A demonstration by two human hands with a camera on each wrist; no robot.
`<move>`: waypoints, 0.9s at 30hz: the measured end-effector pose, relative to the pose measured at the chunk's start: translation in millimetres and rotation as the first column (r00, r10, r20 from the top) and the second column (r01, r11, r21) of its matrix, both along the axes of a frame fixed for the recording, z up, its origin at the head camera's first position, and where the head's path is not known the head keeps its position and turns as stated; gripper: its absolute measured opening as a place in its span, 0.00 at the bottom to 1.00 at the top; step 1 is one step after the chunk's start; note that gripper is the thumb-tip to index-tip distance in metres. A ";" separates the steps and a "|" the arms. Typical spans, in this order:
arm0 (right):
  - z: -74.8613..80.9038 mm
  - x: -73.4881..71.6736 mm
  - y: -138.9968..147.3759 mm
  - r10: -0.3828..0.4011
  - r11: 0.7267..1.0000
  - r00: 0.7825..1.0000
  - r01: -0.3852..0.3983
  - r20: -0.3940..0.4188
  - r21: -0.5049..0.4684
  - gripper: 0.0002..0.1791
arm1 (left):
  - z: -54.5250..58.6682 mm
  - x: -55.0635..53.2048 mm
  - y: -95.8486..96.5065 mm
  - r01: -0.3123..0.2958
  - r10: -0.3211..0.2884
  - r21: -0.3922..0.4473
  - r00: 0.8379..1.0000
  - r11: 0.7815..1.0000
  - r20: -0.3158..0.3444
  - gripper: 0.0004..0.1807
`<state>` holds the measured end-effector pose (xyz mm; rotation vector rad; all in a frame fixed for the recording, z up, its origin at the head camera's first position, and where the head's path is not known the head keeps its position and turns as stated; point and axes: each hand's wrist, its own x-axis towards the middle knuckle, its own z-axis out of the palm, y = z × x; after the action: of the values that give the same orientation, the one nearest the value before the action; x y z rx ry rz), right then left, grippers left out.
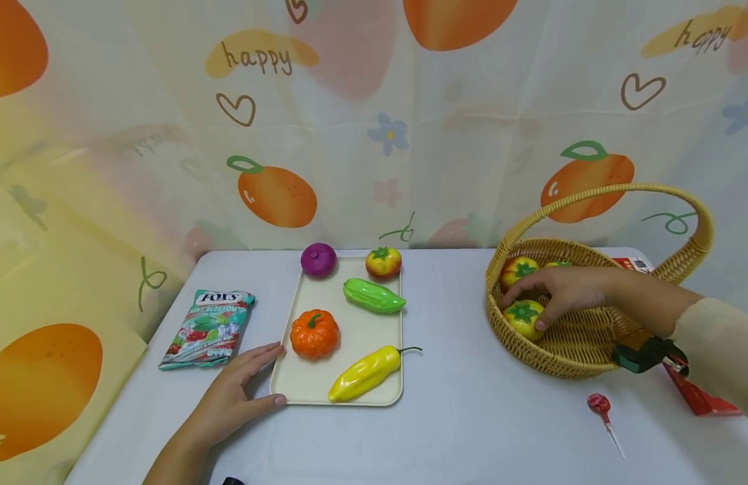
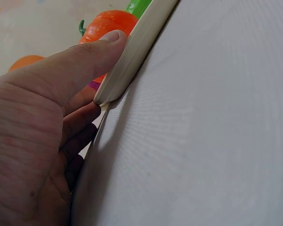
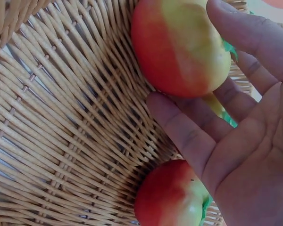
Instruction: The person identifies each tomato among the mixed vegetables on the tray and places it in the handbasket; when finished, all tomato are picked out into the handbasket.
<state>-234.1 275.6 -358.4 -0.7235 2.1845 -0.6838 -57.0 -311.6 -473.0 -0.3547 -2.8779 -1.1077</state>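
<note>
My right hand (image 1: pixel 570 294) reaches into a wicker basket (image 1: pixel 576 367), its thumb and fingers around a yellow-and-red toy tomato (image 1: pixel 524 319). In the right wrist view the thumb lies on one side of that tomato (image 3: pixel 179 47), with fingers at the other. Another tomato (image 1: pixel 519 271) sits farther back; a third, mostly hidden, is beside it. My left hand (image 1: pixel 231 391) touches the left edge of a cream tray (image 1: pixel 349 337), fingers spread and thumb at the near corner. The tray bears an orange pumpkin (image 1: pixel 314 334), yellow pepper (image 1: pixel 366 374), green vegetable (image 1: pixel 374 296), purple onion (image 1: pixel 318 260) and tomato (image 1: pixel 383 263).
A bag of Fox's candy (image 1: pixel 209 329) lies left of the tray. In front of the basket is a red lollipop (image 1: pixel 599 404). A red object (image 1: pixel 701 397) sits by the right sleeve. The basket's tall handle (image 1: pixel 622 188) arches above. Behind the table hangs a patterned curtain (image 1: pixel 470 148).
</note>
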 end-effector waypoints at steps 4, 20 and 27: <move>2.0 0.9 1.0 -0.005 1.000 1.000 0.005 -0.005 -0.008 0.31 | 0.0 -1.0 -0.3 0.003 -0.003 0.014 1.000 1.000 0.007 0.47; 10.5 7.8 10.1 -0.061 0.995 0.998 0.061 0.005 -0.080 0.30 | 0.9 0.5 -0.1 0.004 -0.005 0.006 1.000 1.000 0.009 0.47; 13.2 12.3 13.9 -0.070 0.991 0.998 0.070 0.006 -0.114 0.29 | 1.2 -1.0 -0.2 0.007 -0.007 0.026 1.000 1.000 0.025 0.47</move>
<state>-221.7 289.5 -345.2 -0.7065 2.1919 -0.8502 -58.0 -311.8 -471.8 -0.3525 -2.8830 -1.1576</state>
